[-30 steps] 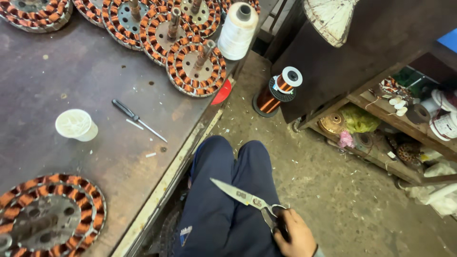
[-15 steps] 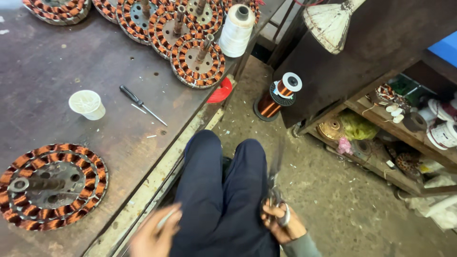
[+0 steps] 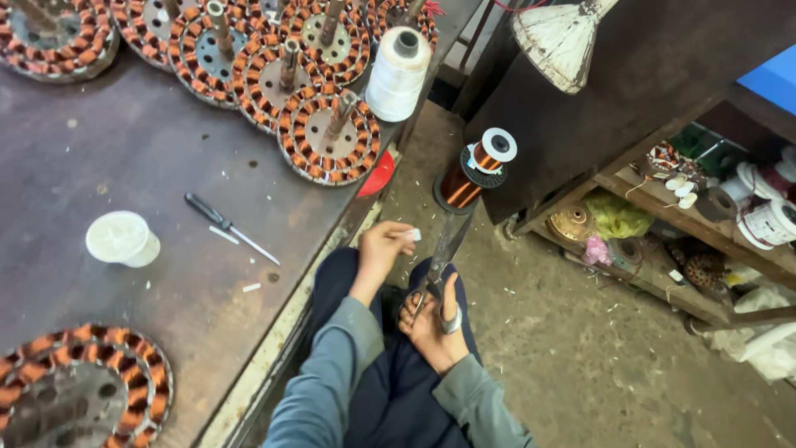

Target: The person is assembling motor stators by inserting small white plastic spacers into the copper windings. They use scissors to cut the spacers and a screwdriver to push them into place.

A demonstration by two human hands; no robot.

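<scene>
**Scissors and white scrap held over the lap**

Right hand (image 3: 433, 325), lowest in view over the lap: fingers closed through the handles of the scissors (image 3: 441, 257). Blades nearly shut, long axis running up and away from the body, tips toward the floor beyond.

Left hand (image 3: 383, 247), just left of the blades: thumb and fingertips pinched on a small white scrap (image 3: 414, 235). Scrap sits beside the blade, close, contact unclear. Left hand is the nearer to it.

Beyond the tips: copper wire spool (image 3: 475, 171) on the floor. Left, on the workbench (image 3: 124, 158): screwdriver (image 3: 229, 226), white cup (image 3: 121, 238), wound stators (image 3: 328, 137), white thread cone (image 3: 398, 74).
</scene>
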